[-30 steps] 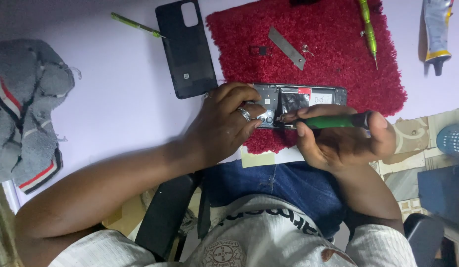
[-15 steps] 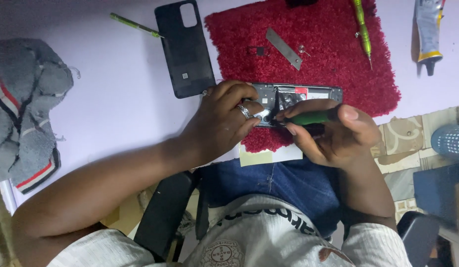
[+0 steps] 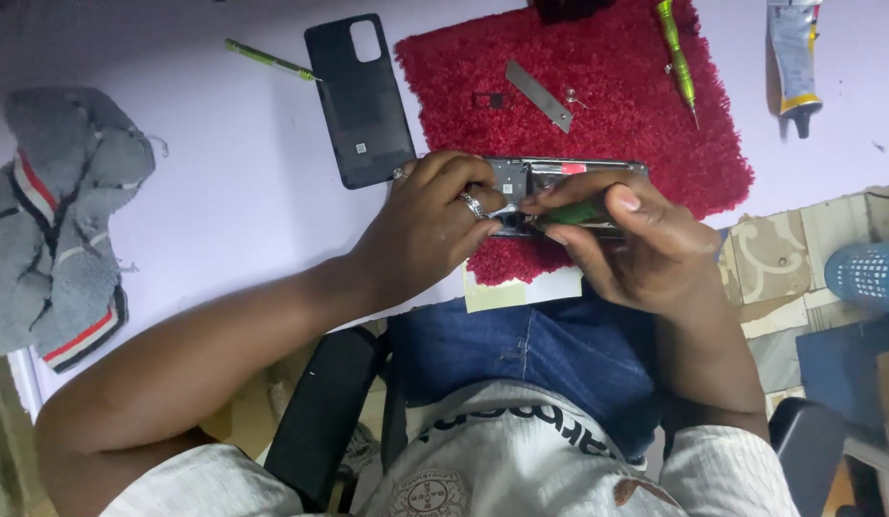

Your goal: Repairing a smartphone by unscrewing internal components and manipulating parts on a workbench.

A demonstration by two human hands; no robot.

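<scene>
Opened phone (image 3: 569,182) on red mat (image 3: 607,105), between both grips | left hand (image 3: 435,225) pinching its end | right hand (image 3: 636,249) pinching green screwdriver (image 3: 574,214) | rigid, light, fragile; likely best held by edges.

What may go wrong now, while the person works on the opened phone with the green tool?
The green screwdriver in the right hand might slip and scratch parts inside the opened phone, which the left hand steadies. The small loose parts lying on the red fluffy mat could sink into the pile and get lost. The phone sits near the mat's front edge, so it might slide off.
</scene>
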